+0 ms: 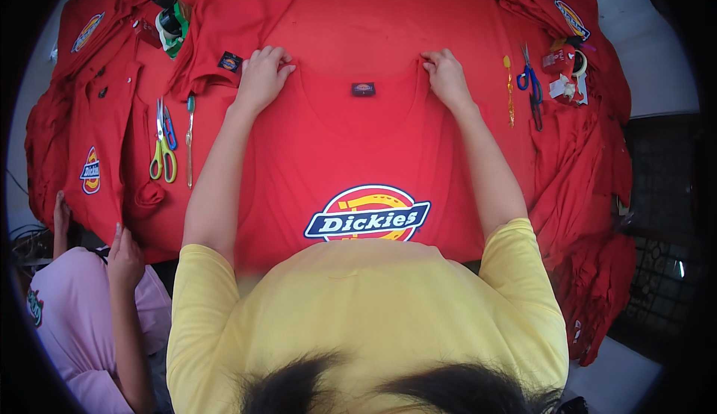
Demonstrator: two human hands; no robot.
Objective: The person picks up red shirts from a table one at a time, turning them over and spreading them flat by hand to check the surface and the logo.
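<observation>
A red T-shirt [358, 145] lies spread out on the red-covered table in front of me. Its wide neckline points away from me, with a small dark label [363, 89] inside the collar. A large printed emblem in blue, yellow and white [367, 214] sits on the part nearest my body. My left hand [263, 79] is closed on the shirt's left shoulder beside the neckline. Over at the right shoulder, my right hand [446, 78] pinches the fabric between thumb and fingers. The shirt's lower end is hidden by my yellow-clad body.
Yellow-handled scissors [163, 153], blue thread snips [169, 129] and a slim tool [190, 141] lie left. Blue-handled scissors [529, 82] and a roll of tape [579, 63] are right. Red garments [575, 160] are heaped around. A co-worker's hand [125, 257] touches a garment at left.
</observation>
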